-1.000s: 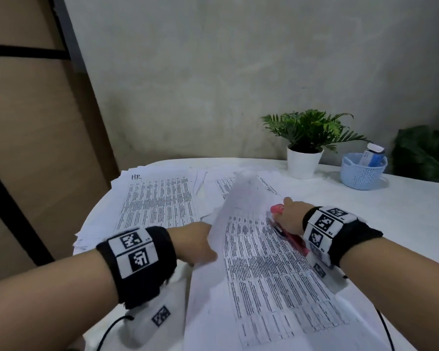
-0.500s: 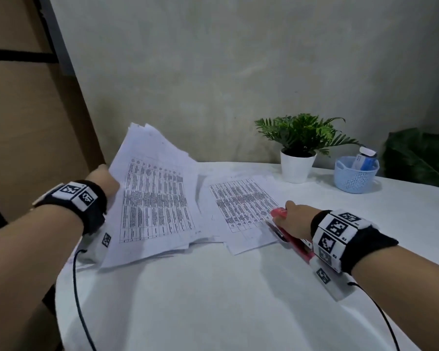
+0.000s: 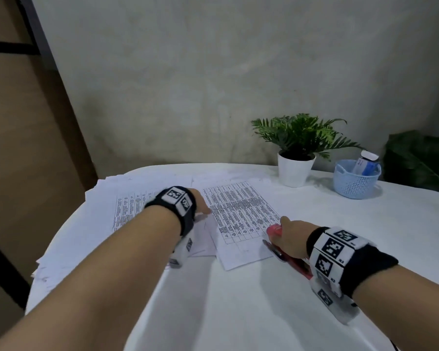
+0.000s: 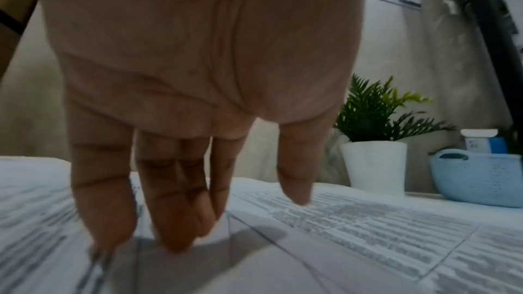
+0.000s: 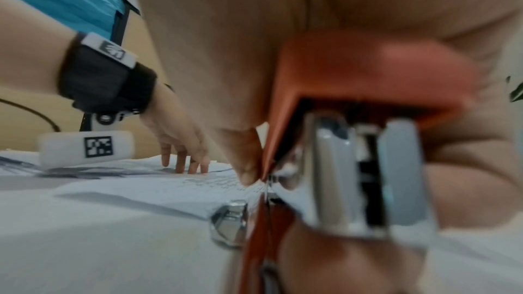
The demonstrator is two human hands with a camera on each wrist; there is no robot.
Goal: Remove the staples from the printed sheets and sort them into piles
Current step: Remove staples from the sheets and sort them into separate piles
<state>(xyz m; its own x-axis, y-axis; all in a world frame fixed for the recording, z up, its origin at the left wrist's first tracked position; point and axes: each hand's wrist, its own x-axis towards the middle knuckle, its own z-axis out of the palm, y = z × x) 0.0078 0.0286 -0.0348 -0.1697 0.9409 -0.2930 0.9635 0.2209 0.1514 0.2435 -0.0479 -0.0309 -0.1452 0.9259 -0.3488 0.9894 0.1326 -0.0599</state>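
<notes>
Currently, status by item:
Left hand (image 3: pixel 199 207): I read fingers (image 4: pixel 172 216) straight, tips pressing paper at the seam between the two piles; nothing gripped.
Right hand (image 3: pixel 290 239): curled around the red stapler-type tool (image 5: pixel 365 142), resting at the near right corner of the middle sheet (image 3: pixel 241 219).
Change: half a second ago my left hand held a raised sheaf at the far left; that sheaf now lies flat on the left pile (image 3: pixel 127 211).
Meaning: I judge one set sorted; the middle sheet comes next.
Location: both piles lie on the tabletop (image 3: pixel 238 300), left of the potted plant (image 3: pixel 298 138).
</notes>
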